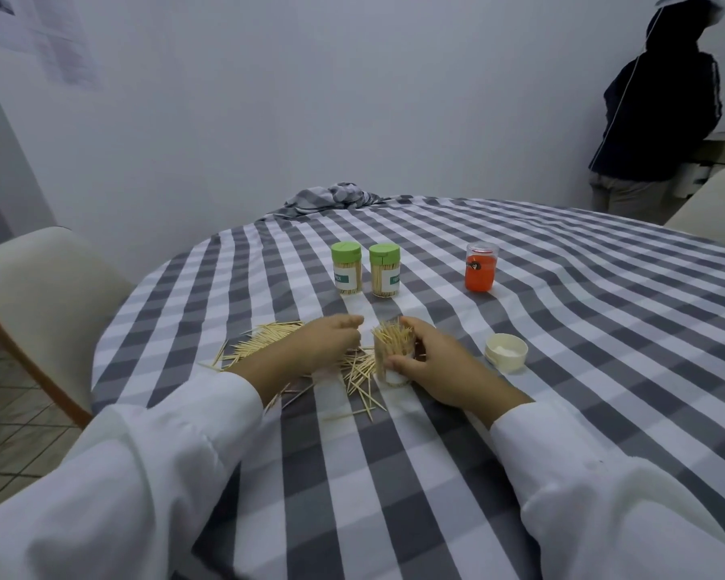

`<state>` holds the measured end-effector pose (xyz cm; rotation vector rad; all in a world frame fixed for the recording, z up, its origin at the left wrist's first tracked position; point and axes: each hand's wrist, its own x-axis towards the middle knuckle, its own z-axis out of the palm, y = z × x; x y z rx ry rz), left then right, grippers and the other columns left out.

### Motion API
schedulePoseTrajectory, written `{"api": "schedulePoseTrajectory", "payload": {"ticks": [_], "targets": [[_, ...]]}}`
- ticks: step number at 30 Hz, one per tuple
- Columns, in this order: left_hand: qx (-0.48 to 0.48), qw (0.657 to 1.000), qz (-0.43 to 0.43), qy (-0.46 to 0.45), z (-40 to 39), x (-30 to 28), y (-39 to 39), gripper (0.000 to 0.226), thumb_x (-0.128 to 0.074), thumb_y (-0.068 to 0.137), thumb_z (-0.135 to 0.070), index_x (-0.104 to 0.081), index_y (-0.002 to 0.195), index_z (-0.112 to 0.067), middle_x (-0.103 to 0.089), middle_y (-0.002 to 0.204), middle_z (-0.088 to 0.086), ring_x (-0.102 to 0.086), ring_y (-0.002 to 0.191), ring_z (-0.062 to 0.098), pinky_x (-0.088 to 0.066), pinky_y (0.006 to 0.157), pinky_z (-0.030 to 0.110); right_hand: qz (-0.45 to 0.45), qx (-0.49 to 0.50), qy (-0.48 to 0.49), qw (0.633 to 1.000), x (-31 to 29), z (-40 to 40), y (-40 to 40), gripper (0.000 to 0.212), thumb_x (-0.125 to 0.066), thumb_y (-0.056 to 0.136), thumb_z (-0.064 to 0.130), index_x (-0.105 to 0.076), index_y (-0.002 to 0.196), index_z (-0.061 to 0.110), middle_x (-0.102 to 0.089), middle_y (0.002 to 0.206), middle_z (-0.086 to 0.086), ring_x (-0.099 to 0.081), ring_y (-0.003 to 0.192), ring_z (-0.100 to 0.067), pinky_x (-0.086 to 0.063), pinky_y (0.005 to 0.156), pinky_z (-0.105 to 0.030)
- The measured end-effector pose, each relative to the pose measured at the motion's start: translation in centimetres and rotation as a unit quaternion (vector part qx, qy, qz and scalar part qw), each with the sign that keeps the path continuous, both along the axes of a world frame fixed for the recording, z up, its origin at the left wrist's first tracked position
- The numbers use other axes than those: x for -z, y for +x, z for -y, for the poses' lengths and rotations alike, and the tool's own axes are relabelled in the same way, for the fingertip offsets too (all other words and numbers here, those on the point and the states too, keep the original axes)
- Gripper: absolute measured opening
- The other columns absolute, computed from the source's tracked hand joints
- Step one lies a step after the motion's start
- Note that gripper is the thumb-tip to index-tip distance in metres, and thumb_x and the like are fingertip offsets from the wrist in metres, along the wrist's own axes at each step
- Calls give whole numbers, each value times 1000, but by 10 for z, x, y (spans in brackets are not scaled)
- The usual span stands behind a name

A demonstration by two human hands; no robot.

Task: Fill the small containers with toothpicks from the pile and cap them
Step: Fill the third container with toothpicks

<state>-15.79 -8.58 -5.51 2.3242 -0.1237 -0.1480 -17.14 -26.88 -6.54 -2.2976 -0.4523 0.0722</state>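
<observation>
Right now the right hand (440,366) has its grip wrapped round a clear container (392,362), thumb across the front and fingers behind, holding it upright on the checked counter (561,370). Toothpicks bristle unevenly out of its open top. At about nine o'clock from it, just beside, the left hand (327,341) lies over the loose pile of toothpicks (260,343), fingers curled down into the sticks; whether that grip has actually pinched any I cannot tell, since the fingertips are turned away from view. The pile fans out at nine o'clock from that hand, and more sticks lie scattered under the wrist and towards six o'clock of the container.

At three o'clock from the held container, near but apart, a cream cap (506,352) sits open side up. Farther off at twelve o'clock stand two filled containers with green caps (345,267) (384,270), side by side and closed. At about one o'clock, well apart, is an orange jar (481,267) with a clear lid. Both sleeves are white. Someone in a dark hooded jacket (662,106) stands at the far wall.
</observation>
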Motion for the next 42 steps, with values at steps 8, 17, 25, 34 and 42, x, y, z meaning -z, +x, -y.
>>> {"api": "schedulePoseTrajectory", "payload": {"ticks": [8, 17, 25, 34, 42], "targets": [[60, 958, 23, 280, 3, 20, 10, 71, -56, 89, -46, -28, 149, -18, -40, 147, 4, -43, 128, 23, -36, 103, 30, -20, 36, -23, 999, -5, 12, 4, 72, -61, 89, 32, -21, 148, 23, -41, 145, -3, -45, 127, -19, -40, 102, -31], [68, 947, 52, 310, 13, 16, 11, 41, -44, 97, -22, -46, 137, -11, -44, 142, 8, -45, 125, 23, -38, 105, 33, -27, 49, -36, 998, -4, 16, 11, 73, -63, 87, 35, -23, 147, 25, -40, 146, -2, -44, 127, -19, -40, 102, -32], [11, 970, -17, 243, 28, 15, 22, 80, -55, 89, -49, -16, 152, -18, -35, 151, 9, -40, 132, 27, -38, 104, 34, -74, 63, 10, 995, -11, 36, 15, 64, -64, 87, 24, -33, 143, 24, -50, 135, 1, -48, 102, -7, -43, 91, -26], [40, 958, 82, 273, 50, 15, 25, 32, -51, 94, -14, -61, 124, -20, -61, 122, 3, -56, 109, 25, -46, 88, 30, -71, 62, 9, 995, -11, 36, 15, 65, -65, 87, 23, -32, 143, 24, -49, 137, 0, -49, 105, -9, -44, 91, -26], [54, 960, 58, 267, 28, -1, 14, 43, -52, 94, -5, -55, 134, -21, -61, 127, 2, -58, 106, 15, -45, 91, 20, -68, 65, -1, 996, -10, 32, 15, 67, -62, 89, 26, -27, 146, 24, -45, 141, 0, -49, 122, -17, -43, 98, -30]]}}
